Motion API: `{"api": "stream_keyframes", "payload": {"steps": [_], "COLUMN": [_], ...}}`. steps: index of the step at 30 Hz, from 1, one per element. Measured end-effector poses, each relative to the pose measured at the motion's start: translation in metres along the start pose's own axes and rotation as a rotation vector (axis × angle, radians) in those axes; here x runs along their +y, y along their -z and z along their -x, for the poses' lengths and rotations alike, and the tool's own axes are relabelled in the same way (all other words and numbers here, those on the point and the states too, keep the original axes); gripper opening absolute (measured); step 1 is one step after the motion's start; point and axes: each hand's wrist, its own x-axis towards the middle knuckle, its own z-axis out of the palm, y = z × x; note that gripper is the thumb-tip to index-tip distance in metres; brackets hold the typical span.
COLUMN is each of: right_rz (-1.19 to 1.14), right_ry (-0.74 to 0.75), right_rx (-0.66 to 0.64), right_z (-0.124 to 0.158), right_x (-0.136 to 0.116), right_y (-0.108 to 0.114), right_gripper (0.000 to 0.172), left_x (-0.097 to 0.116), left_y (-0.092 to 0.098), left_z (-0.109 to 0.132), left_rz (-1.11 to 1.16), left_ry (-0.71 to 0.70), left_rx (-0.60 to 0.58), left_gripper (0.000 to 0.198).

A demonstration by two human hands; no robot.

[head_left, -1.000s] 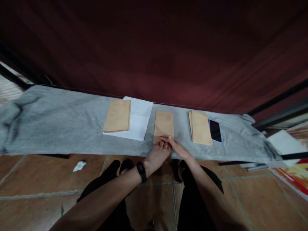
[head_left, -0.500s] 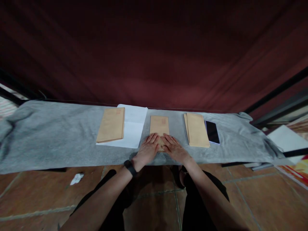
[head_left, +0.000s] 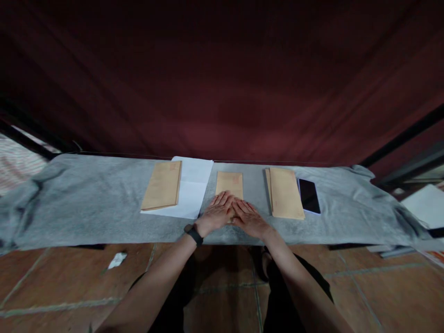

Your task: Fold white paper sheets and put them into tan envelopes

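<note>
Left hand [head_left: 217, 213] and right hand [head_left: 251, 220] are lying flat on this brown envelope [head_left: 229, 181], fingers outstretched, gripping nothing; lopsided pressure's probably risking creases.

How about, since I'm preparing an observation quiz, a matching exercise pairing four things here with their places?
Things:
1. phone
2. white sheet
3. middle envelope
4. white scrap

Places:
A. partly covered by the left hand and right hand
B. on the tiled floor
C. just right of the rightmost envelopes
D. partly beneath the leftmost envelopes

Right pairs: 1-C, 2-D, 3-A, 4-B.
</note>
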Motion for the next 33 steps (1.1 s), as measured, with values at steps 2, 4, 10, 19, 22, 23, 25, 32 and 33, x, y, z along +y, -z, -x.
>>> {"api": "stream_keyframes", "payload": {"steps": [2, 4, 10, 19, 22, 23, 25, 32, 33], "right_rz": [-0.009, -0.015, 0.004, -0.016, -0.033, -0.04, -0.057, -0.12, -0.124], "right_ry": [-0.004, -0.014, -0.013, -0.014, -0.008, -0.003, 0.005, 0.079, 0.096], "right_rx": [-0.002, 0.005, 0.006, 0.006, 0.003, -0.001, -0.017, -0.06, -0.03], "right_z": [-0.001, -0.002, -0.003, -0.003, -0.001, -0.001, 0.002, 0.017, 0.018], "right_x": [0.0, 0.0, -0.001, -0.003, -0.002, -0.002, -0.001, 0.004, 0.005], "right_y": [0.001, 0.001, 0.0, 0.004, 0.007, 0.007, 0.01, 0.021, 0.021], "right_gripper": [0.068, 0.07, 0.069, 0.069, 0.069, 0.069, 0.069, 0.08, 0.075], "left_x": [0.001, 0.002, -0.003, -0.009, -0.009, -0.009, -0.009, -0.019, -0.021], "left_y": [0.001, 0.001, -0.006, -0.005, -0.005, -0.006, -0.008, -0.015, -0.015], "left_z": [-0.005, -0.012, -0.048, -0.096, -0.097, -0.095, -0.086, -0.025, -0.015], "left_rz": [-0.003, -0.012, 0.014, 0.024, 0.027, 0.03, 0.044, 0.201, 0.234], "left_ry": [0.01, 0.015, 0.044, 0.119, 0.138, 0.139, 0.126, -0.002, -0.041], "left_rx": [0.001, 0.04, 0.104, 0.188, 0.185, 0.175, 0.143, 0.029, 0.021], "left_gripper": [0.054, 0.053, 0.054, 0.055, 0.055, 0.056, 0.057, 0.058, 0.057]}}
